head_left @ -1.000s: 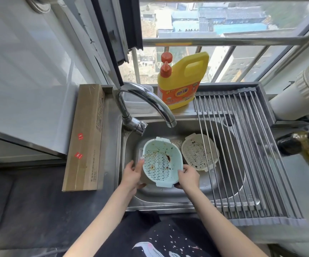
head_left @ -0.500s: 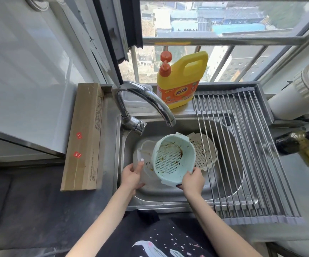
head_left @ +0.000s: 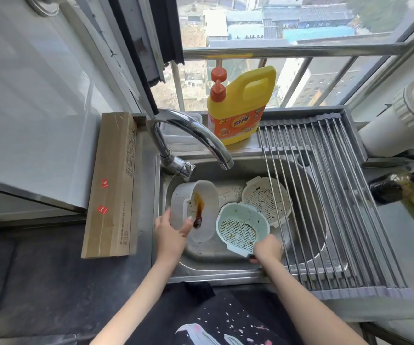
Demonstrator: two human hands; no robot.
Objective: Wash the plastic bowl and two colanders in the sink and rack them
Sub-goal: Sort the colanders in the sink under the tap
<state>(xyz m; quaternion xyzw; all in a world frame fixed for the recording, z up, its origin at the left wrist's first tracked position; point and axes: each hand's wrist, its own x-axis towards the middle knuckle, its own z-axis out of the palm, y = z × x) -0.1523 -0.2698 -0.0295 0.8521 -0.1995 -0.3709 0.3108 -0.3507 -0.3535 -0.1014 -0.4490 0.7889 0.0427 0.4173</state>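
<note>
- White plastic bowl (head_left: 202,210) gripped at its near rim by the left hand (head_left: 172,234), thumb inside, fingers behind the wall. It is tilted up on edge, likely so the brown sauce streak runs down toward the thumb and drains out.
- Bowl sits over the sink (head_left: 225,265) floor, just ahead of the left hand and below the faucet (head_left: 193,135) spout. Good spot for a rinse; no water visibly running.
- Right hand (head_left: 266,250) holds the green colander (head_left: 240,227) by its near rim, fingers curled over the edge. Exact finger wrap is partly hidden.
- Green colander lies in the sink just ahead of the right hand, mouth up, tipped a little toward the person. Food specks on its mesh base.
- Beige colander (head_left: 265,200) is further out from the right hand, touching the green one's far edge, partly under the rack (head_left: 337,207) bars. Also dirty.
- Rack spans the sink's right half, just right of the right hand; nothing on it.
- Soap jug (head_left: 238,108) stands on the ledge well beyond both hands.
- Judgement: washing barely started. All three pieces are separated so each can be scrubbed alone. Next call: water on, bowl first.
</note>
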